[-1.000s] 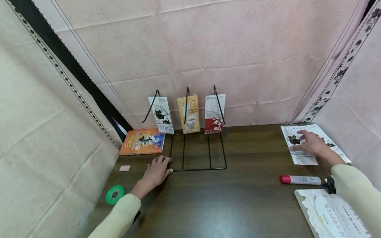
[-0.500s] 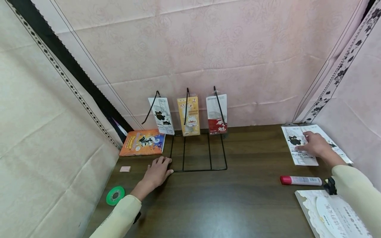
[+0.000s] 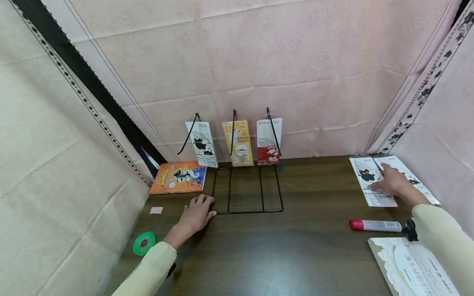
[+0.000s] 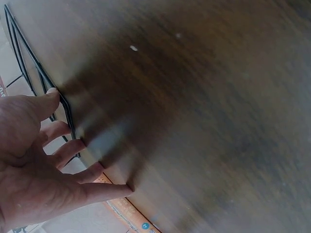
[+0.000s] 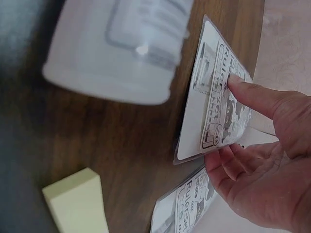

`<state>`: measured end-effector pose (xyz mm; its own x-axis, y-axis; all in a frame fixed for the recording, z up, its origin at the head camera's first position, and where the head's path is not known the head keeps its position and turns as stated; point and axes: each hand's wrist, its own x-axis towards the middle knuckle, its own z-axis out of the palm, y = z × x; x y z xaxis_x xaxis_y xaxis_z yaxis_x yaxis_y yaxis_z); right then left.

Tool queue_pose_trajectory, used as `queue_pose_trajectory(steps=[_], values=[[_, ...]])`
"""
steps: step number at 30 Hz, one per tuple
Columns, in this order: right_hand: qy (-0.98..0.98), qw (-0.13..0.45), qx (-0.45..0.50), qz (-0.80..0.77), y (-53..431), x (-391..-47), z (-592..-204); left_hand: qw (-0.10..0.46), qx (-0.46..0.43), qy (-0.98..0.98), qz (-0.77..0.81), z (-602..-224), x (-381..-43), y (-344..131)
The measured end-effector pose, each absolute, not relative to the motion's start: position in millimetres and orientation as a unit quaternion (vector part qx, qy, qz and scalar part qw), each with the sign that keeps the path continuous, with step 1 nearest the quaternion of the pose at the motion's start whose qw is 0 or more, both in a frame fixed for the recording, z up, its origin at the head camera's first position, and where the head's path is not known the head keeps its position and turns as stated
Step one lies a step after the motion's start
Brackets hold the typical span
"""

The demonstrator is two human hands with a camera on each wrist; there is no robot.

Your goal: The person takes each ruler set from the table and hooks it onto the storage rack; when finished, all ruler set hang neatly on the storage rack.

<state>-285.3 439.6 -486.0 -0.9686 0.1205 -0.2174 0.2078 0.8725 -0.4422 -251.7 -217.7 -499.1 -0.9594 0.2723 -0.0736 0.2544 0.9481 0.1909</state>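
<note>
My left hand (image 3: 197,213) is at the front left corner of a black wire display rack (image 3: 246,211), thumb and index finger gripping the wire (image 4: 68,109), the other fingertips spread on the table. Three carded packs hang on its hooks: a white cat pack (image 3: 203,144), a yellow one (image 3: 238,143) and a white-and-red one (image 3: 268,142). At the right, my right hand (image 3: 394,181) pinches a white ruler set pack (image 5: 221,107), thumb on its printed face and fingers under its edge. A second ruler set pack (image 5: 187,204) lies alongside it.
An orange book (image 3: 177,177) lies left of the rack, with a pink eraser (image 3: 156,210) and a green tape roll (image 3: 144,243) nearer. Towards the right are a red-capped glue stick (image 3: 375,225), a pale yellow block (image 5: 77,204) and a white box (image 3: 411,263).
My right fingers have worked in between the two ruler set packs, and a dark gap now shows there. The hanging yellow and red packs have swung slightly. My left hand has stayed put.
</note>
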Motion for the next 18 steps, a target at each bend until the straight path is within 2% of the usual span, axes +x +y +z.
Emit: queue_pose_trajectory(steps=[10,18], values=[[0.963,0.104,0.051,-0.242,442.6,-290.7,-485.0,0.048,0.129,0.987,0.085,-498.9,-249.7,-216.7],[0.952,0.145,0.069,-0.262,442.3,-289.7,-484.2,0.053,0.130,0.986,0.086,-499.1,-250.0,-215.2]])
